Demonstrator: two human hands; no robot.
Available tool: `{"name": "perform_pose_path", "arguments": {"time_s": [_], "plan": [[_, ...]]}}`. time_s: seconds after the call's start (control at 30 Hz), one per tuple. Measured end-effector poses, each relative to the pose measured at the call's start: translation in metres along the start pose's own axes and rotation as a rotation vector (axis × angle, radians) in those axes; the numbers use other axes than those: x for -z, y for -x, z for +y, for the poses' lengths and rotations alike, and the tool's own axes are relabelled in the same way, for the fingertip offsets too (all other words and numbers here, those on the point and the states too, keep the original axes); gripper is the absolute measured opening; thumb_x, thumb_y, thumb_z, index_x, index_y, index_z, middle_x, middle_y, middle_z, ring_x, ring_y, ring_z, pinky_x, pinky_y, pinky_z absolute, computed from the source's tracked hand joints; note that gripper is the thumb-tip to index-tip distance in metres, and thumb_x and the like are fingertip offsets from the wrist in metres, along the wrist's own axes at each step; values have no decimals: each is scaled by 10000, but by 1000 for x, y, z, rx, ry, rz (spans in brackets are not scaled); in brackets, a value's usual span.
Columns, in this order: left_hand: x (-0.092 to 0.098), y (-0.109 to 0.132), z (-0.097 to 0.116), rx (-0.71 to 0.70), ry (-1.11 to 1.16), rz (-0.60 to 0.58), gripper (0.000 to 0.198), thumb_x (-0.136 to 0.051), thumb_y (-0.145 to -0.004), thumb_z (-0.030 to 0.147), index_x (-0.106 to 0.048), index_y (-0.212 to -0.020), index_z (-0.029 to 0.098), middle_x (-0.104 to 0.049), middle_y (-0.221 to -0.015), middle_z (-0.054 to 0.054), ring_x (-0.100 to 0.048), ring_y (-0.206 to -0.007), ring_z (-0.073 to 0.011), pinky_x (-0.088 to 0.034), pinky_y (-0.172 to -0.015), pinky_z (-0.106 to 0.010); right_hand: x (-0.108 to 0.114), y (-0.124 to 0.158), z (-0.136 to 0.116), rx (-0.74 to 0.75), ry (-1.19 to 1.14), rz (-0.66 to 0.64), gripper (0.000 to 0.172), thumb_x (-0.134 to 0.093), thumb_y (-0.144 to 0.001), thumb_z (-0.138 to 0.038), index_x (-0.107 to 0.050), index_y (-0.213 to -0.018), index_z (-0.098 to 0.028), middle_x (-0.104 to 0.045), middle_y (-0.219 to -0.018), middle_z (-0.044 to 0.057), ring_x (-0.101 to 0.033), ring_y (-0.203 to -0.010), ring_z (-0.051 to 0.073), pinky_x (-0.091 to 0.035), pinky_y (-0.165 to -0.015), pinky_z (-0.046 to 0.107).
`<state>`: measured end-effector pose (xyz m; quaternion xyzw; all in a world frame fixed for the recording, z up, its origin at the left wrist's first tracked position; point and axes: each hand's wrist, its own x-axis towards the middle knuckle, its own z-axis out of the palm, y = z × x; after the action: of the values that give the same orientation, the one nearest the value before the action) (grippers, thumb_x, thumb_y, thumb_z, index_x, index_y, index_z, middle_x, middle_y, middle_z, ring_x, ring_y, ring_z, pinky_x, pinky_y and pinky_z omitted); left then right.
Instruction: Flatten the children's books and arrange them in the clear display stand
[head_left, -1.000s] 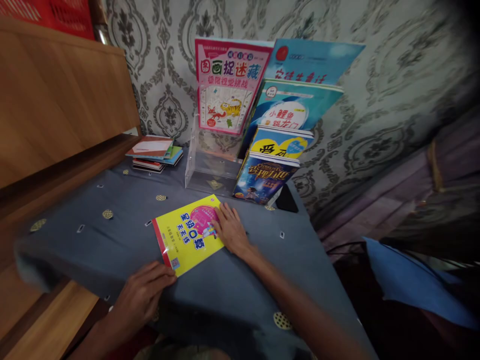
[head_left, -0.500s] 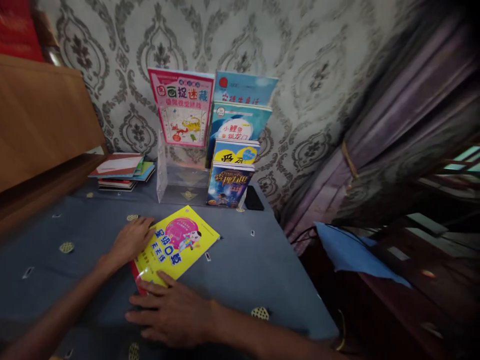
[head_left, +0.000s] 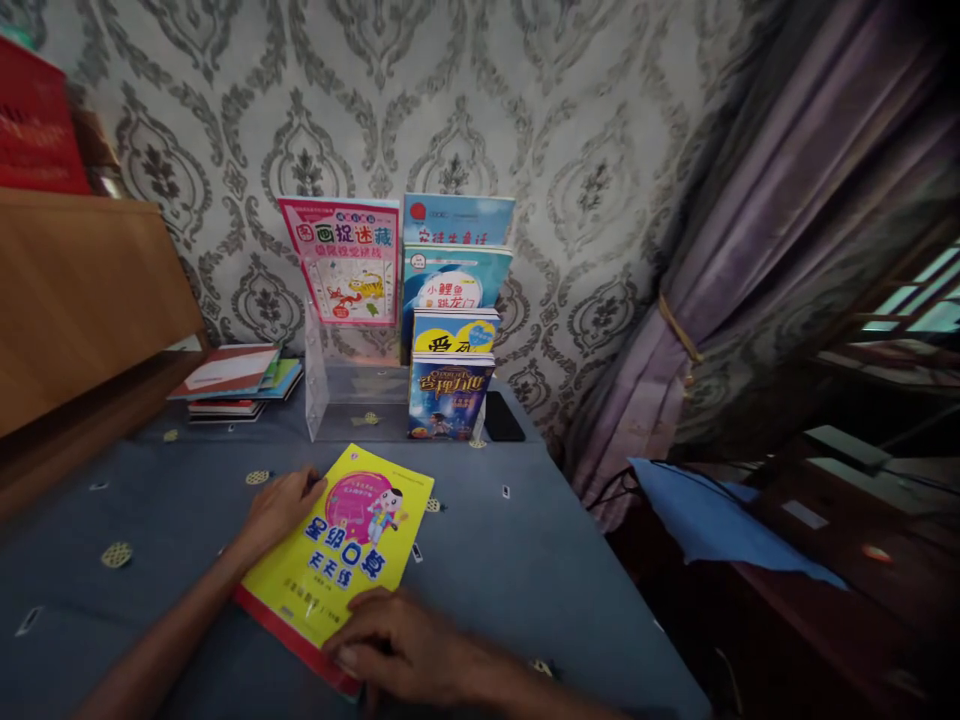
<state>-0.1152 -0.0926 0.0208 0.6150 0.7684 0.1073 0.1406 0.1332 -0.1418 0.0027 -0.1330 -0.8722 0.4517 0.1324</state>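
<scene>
A yellow workbook [head_left: 367, 500] with a pink circle, a cartoon child and a red lower edge rests at a slant on the cloth-covered table. Along its left side, my left hand [head_left: 283, 508] is closed, with curled fingers at the edge. At the lower right corner, my right hand [head_left: 405, 640] pinches the book; part of its thumb shows in front. Just beyond stands a clear tiered book rack [head_left: 315, 395], holding a pink picture book [head_left: 352, 265] on the left. On its right are a blue book [head_left: 461, 215], a teal book [head_left: 480, 270] and a dark blue book [head_left: 450, 400].
A stack of thin books [head_left: 232, 375] lies at the back left beside a wooden panel [head_left: 82, 300]. A black phone [head_left: 504, 418] lies right of the rack. The table's right edge drops off toward a purple curtain [head_left: 637, 370] and a blue cloth [head_left: 720, 530].
The workbook has turned slightly and come nearer. My right hand, spread over its lower left before, is now curled at its lower right corner. The view has tilted upward.
</scene>
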Motion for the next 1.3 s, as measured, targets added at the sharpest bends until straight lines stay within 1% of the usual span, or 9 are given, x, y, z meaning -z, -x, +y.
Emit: {"name": "perform_pose_path", "arguments": {"time_s": [0.17, 0.27, 0.37, 0.5, 0.67, 0.8, 0.87, 1.07, 1.3], "plan": [[-2, 3, -4, -71, 18, -33, 339, -391, -922, 435, -523, -713, 203, -674, -737, -30, -644, -731, -214, -334, -584, -289, 19, 18, 8, -56, -45, 81, 316, -488, -978, -268, -715, -775, -186, -653, -630, -45, -593, -602, 101, -411, -1089, 343], [-2, 8, -9, -93, 45, -53, 356, -411, -909, 463, -490, -679, 203, -654, -712, -25, -615, -689, -202, -303, -564, -286, 35, 29, 12, -143, -7, 159, 335, -500, -981, -345, -733, -789, -199, -728, -748, 0, -665, -752, 153, -433, -1067, 375], [-1, 11, -11, -97, 21, -84, 371, -403, -910, 486, -487, -685, 204, -653, -729, -26, -611, -698, -203, -295, -567, -285, 49, 36, 16, -188, 25, 249, 353, -506, -969, -384, -739, -787, -192, -747, -815, 48, -678, -938, 213, -514, -900, 334], [6, 9, -6, -127, -45, -111, 349, -357, -940, 444, -506, -733, 205, -663, -761, -29, -628, -726, -210, -324, -587, -283, 64, 33, 26, -245, -3, 312, 384, -476, -978, -374, -704, -750, -163, -725, -746, 42, -643, -623, 152, -477, -588, 244], [22, -1, 6, -160, -232, -119, 344, -336, -976, 386, -604, -874, 196, -702, -899, -84, -667, -845, -248, -420, -686, -306, 86, 17, 48, -237, 135, 496, 364, -468, -973, -308, -699, -733, -161, -726, -706, 23, -623, -619, 144, -448, -617, 244], [28, -3, 33, -147, -422, -66, 284, -367, -990, 287, -612, -1074, 171, -709, -1051, -143, -679, -942, -276, -461, -759, -346, 105, 2, 73, -267, 239, 696, 280, -474, -965, -274, -736, -959, -175, -777, -946, 60, -689, -820, 199, -502, -733, 295], [26, -2, 56, -206, -383, -56, 263, -403, -990, 276, -599, -1123, 161, -691, -1123, -147, -671, -974, -267, -470, -786, -349, 111, -5, 87, -291, 285, 755, 275, -470, -964, -246, -721, -1060, -188, -765, -1067, 78, -694, -950, 223, -516, -836, 339], [-7, 3, 123, -437, -312, -23, 317, -492, -985, 411, -636, -1051, 137, -665, -1119, -160, -596, -1121, -302, -468, -917, -382, 116, -15, 116, -335, 287, 785, 334, -412, -981, -199, -660, -1203, -171, -760, -1066, 100, -685, -1033, 235, -506, -940, 395], [-27, 0, 145, -415, -451, -4, 450, -585, -923, 470, -616, -1134, 74, -638, -1147, -208, -575, -1106, -347, -478, -886, -405, 114, -9, 119, -305, 220, 783, 345, -396, -1007, -223, -637, -1254, -204, -765, -1050, 60, -691, -1005, 202, -505, -936, 364]]}}
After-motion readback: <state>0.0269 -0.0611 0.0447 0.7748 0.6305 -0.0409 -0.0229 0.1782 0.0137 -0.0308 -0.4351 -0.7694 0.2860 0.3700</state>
